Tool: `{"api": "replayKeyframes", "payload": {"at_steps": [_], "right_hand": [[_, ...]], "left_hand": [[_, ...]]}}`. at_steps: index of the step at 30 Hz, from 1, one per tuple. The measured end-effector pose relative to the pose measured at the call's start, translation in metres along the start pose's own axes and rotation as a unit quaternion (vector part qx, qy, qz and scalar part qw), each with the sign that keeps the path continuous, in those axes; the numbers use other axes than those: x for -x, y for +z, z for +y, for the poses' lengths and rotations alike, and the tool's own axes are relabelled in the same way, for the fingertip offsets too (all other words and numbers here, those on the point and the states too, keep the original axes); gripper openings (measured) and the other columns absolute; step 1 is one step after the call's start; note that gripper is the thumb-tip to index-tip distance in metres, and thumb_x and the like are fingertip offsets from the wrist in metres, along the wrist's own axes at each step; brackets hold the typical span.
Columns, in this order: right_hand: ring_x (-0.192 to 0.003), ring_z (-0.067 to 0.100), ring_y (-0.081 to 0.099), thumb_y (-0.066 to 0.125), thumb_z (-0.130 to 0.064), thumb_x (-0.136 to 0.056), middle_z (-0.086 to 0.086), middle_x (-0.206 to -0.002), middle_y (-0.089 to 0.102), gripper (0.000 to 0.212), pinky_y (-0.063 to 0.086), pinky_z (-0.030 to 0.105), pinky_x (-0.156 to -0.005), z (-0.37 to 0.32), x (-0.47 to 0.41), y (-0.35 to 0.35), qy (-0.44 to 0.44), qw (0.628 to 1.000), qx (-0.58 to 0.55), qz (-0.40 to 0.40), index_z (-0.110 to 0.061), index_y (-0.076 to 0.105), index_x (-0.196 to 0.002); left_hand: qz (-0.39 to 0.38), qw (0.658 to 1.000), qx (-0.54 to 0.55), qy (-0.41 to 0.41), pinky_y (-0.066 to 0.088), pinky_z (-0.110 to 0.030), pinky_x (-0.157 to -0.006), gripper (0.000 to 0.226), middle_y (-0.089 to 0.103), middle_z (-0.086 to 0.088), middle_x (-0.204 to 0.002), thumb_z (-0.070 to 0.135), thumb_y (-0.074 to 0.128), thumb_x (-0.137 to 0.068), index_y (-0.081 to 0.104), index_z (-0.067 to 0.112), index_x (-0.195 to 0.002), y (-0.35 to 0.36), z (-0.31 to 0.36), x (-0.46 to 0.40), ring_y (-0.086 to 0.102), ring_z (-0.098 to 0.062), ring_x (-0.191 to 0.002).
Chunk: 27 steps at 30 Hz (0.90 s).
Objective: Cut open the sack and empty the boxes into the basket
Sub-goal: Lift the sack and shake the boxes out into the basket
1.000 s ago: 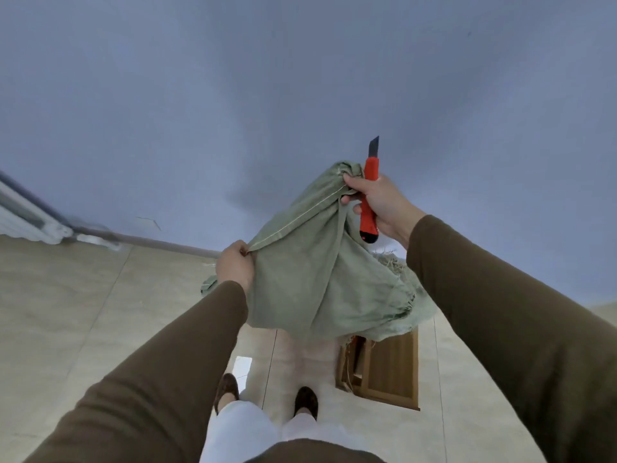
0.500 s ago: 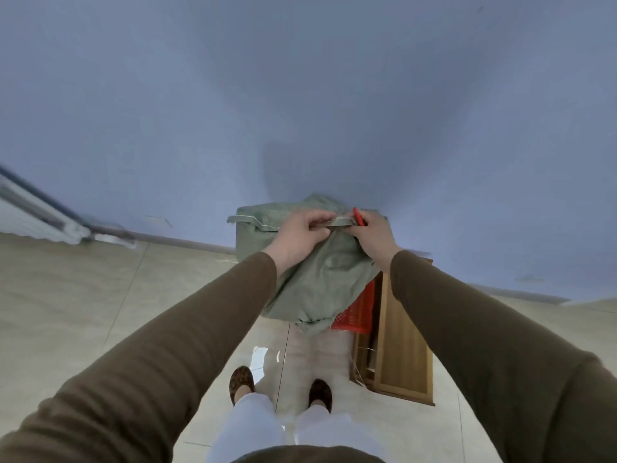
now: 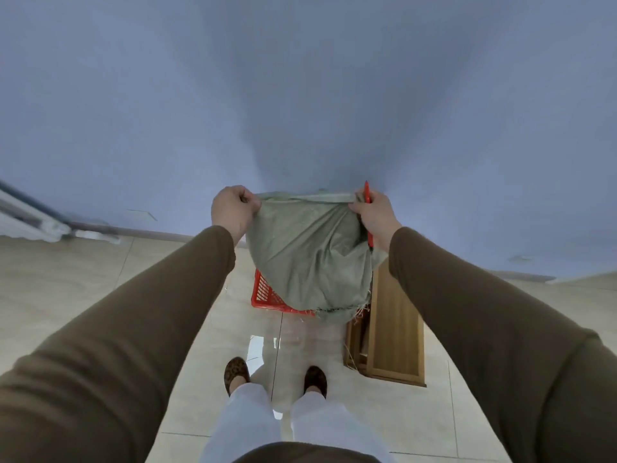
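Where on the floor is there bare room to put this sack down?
Bare tile lies left of the red basket, out toward the wall, and in front of the shoes, between them and the basket. It is crowded to the right, where the wooden frame lies beside the basket under the sack held by both hands.

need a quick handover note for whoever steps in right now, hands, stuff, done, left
Left hand: shut on one corner of the green sack.
Right hand: shut on the other corner, with the red utility knife in the same grip.
The sack hangs with its frayed end down over the red basket on the floor, beside a wooden frame.
Done: the sack looks cut open and upended.
Left: no boxes visible; check the basket, then put the knife away.
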State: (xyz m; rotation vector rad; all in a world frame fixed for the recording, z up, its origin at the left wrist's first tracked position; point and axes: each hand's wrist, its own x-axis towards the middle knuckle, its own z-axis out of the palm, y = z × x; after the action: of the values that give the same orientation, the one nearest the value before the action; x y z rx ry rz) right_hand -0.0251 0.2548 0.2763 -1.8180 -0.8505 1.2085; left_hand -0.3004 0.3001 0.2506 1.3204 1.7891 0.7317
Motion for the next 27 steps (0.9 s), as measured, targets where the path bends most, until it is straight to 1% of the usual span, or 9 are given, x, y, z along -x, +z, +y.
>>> {"api": "replayKeyframes", "payload": {"at_steps": [3,7,9,12,14,16,19,23,27], "right_hand": [[-0.100,0.020,0.067,0.068,-0.005,-0.093,0.008,-0.110,0.068,0.022,0.054,0.036,-0.096,-0.012,-0.010,-0.019,-0.073,0.996,0.030,0.037,-0.009,0.065,-0.115],[-0.113,0.028,0.064,0.068,-0.008,-0.093,0.009,-0.117,0.066,0.023,0.050,0.041,-0.104,-0.004,-0.013,-0.028,-0.079,0.985,0.148,0.032,-0.012,0.065,-0.116],[-0.103,0.020,0.061,0.064,-0.011,-0.094,0.005,-0.113,0.064,0.015,0.051,0.038,-0.097,-0.001,-0.014,-0.028,-0.112,0.985,0.100,0.086,-0.019,0.061,-0.107],[-0.095,0.015,0.054,0.066,-0.017,-0.095,-0.004,-0.105,0.057,0.020,0.045,0.032,-0.088,-0.003,-0.013,-0.026,-0.110,0.980,0.162,0.044,-0.032,0.052,-0.095],[-0.089,0.017,0.057,0.062,-0.012,-0.095,-0.003,-0.097,0.061,0.020,0.044,0.032,-0.085,-0.006,-0.013,-0.026,-0.107,0.982,0.140,0.065,-0.029,0.055,-0.087],[-0.094,0.020,0.061,0.060,-0.011,-0.094,0.004,-0.105,0.066,0.008,0.048,0.033,-0.088,-0.011,-0.016,-0.031,-0.124,0.982,0.099,0.105,-0.016,0.063,-0.100],[-0.107,0.026,0.062,0.063,-0.007,-0.093,0.010,-0.116,0.067,0.029,0.050,0.039,-0.099,-0.016,-0.016,-0.037,-0.095,0.980,0.168,0.050,-0.008,0.066,-0.121],[-0.098,0.020,0.059,0.065,-0.012,-0.092,0.001,-0.105,0.062,0.015,0.049,0.037,-0.092,-0.028,-0.018,-0.047,-0.142,0.976,0.143,0.080,-0.020,0.063,-0.105],[-0.104,0.018,0.062,0.066,-0.011,-0.092,-0.003,-0.111,0.065,0.032,0.048,0.031,-0.094,-0.032,-0.014,-0.046,-0.151,0.977,0.124,0.084,-0.016,0.065,-0.124]], "left_hand": [[0.037,0.997,0.004,0.062,0.046,-0.028,-0.083,0.006,0.061,-0.002,-0.097,0.015,0.066,-0.092,0.068,0.014,-0.086,0.009,0.013,0.003,0.058,-0.019,-0.089],[0.008,0.998,-0.038,0.056,0.053,-0.037,-0.085,0.010,0.067,-0.004,-0.092,0.013,0.060,-0.092,0.069,0.012,-0.089,0.019,0.029,0.004,0.061,-0.021,-0.088],[0.059,0.994,0.041,0.078,0.053,-0.038,-0.089,0.011,0.068,-0.004,-0.099,0.017,0.057,-0.092,0.068,0.015,-0.092,0.025,0.042,0.007,0.060,-0.018,-0.089],[-0.025,0.993,-0.049,0.108,0.053,-0.037,-0.089,0.011,0.072,-0.011,-0.099,0.012,0.059,-0.091,0.070,0.013,-0.092,0.032,0.048,0.011,0.066,-0.028,-0.094],[0.005,0.996,-0.004,0.086,0.055,-0.042,-0.088,0.011,0.069,-0.007,-0.092,0.012,0.057,-0.092,0.068,0.014,-0.090,0.027,0.055,0.008,0.063,-0.026,-0.088],[0.042,0.991,0.099,0.084,0.057,-0.048,-0.085,0.011,0.063,-0.004,-0.089,0.014,0.054,-0.092,0.062,0.019,-0.087,0.024,0.069,-0.002,0.059,-0.022,-0.083],[-0.034,0.996,0.042,0.069,0.059,-0.049,-0.088,0.017,0.066,-0.009,-0.090,0.008,0.057,-0.095,0.062,0.018,-0.081,0.023,0.087,-0.004,0.061,-0.023,-0.084],[0.018,0.991,0.076,0.106,0.057,-0.040,-0.076,0.014,0.060,-0.005,-0.089,0.008,0.053,-0.096,0.058,0.017,-0.087,0.017,0.098,-0.007,0.057,-0.021,-0.078],[0.027,0.991,0.089,0.091,0.055,-0.041,-0.076,0.019,0.058,0.000,-0.084,0.011,0.055,-0.095,0.055,0.022,-0.079,0.019,0.102,0.000,0.056,-0.021,-0.077]]}}
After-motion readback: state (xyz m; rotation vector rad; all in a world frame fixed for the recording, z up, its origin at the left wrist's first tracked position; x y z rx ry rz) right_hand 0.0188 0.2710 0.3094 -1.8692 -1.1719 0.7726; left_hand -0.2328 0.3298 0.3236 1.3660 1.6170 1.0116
